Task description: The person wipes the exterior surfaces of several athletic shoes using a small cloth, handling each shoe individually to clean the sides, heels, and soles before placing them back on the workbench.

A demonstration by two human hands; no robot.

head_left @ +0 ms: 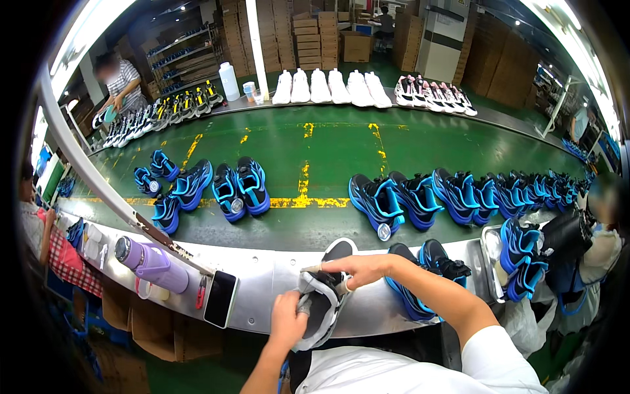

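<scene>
One black-and-grey shoe (323, 299) lies over the steel counter (262, 279) edge, gripped by both hands: left (287, 322) closed on its side, right (357, 268) pinching its top. Beside it lie one black phone (220, 299) and one purple bottle (151, 261). Six white shoes (331, 87) line the green belt's (315, 148) far edge.
</scene>
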